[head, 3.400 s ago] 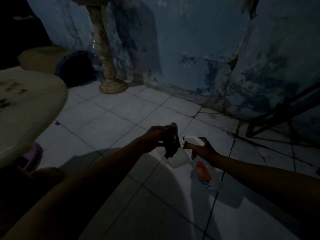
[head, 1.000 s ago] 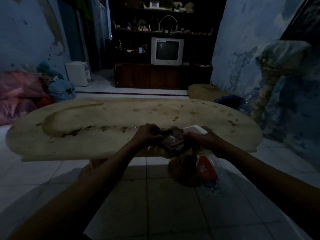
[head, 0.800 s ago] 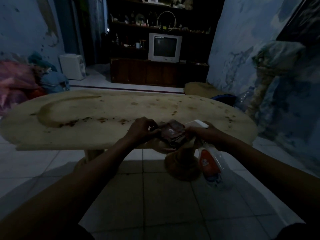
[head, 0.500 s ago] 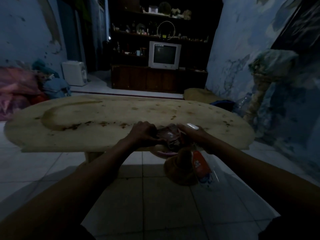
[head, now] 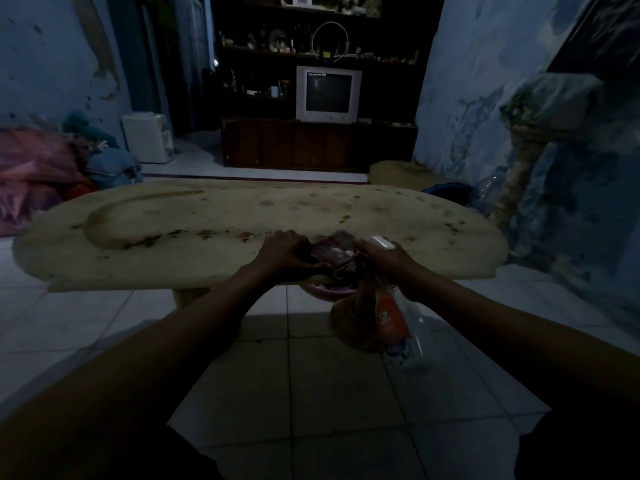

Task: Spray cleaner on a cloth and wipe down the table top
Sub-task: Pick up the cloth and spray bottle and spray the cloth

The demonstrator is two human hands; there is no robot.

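We stood in a dim room, facing a long pale oval table top (head: 207, 233) blotched with brown stains and a curved dark ring mark at its left end. Our left hand (head: 289, 252) had its fingers curled round one side of a small, crumpled dark reddish cloth (head: 332, 252), holding it just above the near edge of the table. A small white spot showed on the cloth's upper face. Our right hand (head: 382, 259) gripped the neck of a clear plastic spray bottle with an orange label (head: 394, 323); its white trigger head (head: 381, 242) poked out above the knuckles, just beside the cloth, while the bottle's body hung tilted below the table edge over the pale tiled floor (head: 311, 393). Whether the right fingers also touched the cloth we could not tell, as it was too dark there.

Under the table stood a rounded tan pedestal base (head: 353, 327), with something pink just above it.

Against the far wall a grey box television (head: 328, 94) sat on a dark wooden cabinet (head: 311, 143), with cluttered shelves above. A white boxy appliance (head: 148, 136) stood to the left, near a heap of pink and blue fabric (head: 41, 168). The right wall was peeling blue plaster (head: 467, 98).
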